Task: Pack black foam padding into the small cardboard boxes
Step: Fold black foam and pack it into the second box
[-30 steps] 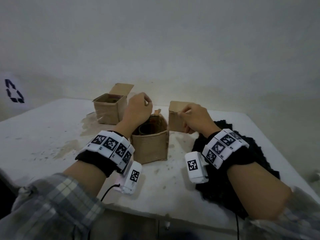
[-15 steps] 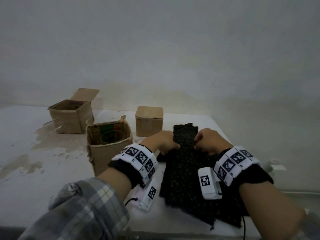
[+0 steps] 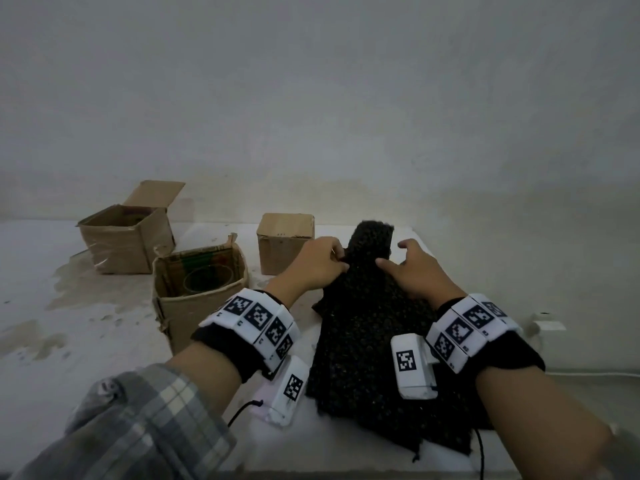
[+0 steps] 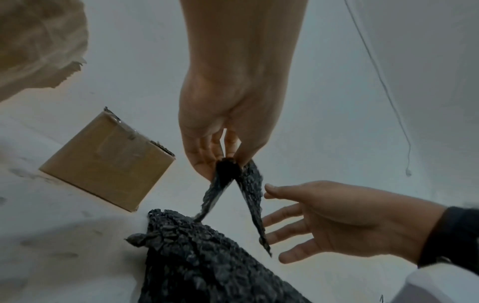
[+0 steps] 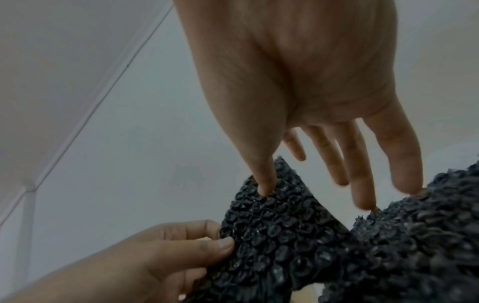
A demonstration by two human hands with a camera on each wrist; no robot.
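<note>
A pile of black bubbly foam padding [image 3: 367,327] lies on the white table [image 3: 69,306] in front of me. My left hand [image 3: 320,263] pinches the top sheet's left edge [image 4: 228,166] and lifts it off the pile [image 4: 197,258]. My right hand [image 3: 412,268] is spread, thumb and fingertips [image 5: 263,190] touching the raised foam [image 5: 279,225]. An open cardboard box [image 3: 197,292] with a clear round container inside stands left of the pile. A closed small box [image 3: 284,247] sits behind it, also seen in the left wrist view [image 4: 106,157].
Another open cardboard box [image 3: 124,244] with a raised flap stands at the back left. Brown stains mark the table's left part. A wall rises right behind the table. The table's right edge runs just past the foam pile, with a white cable [image 3: 554,374] beyond.
Both hands left the boxes and came to the foam pile. The left hand took hold of the top sheet and raised it; the right hand opened its fingers onto it. My view turned right.
</note>
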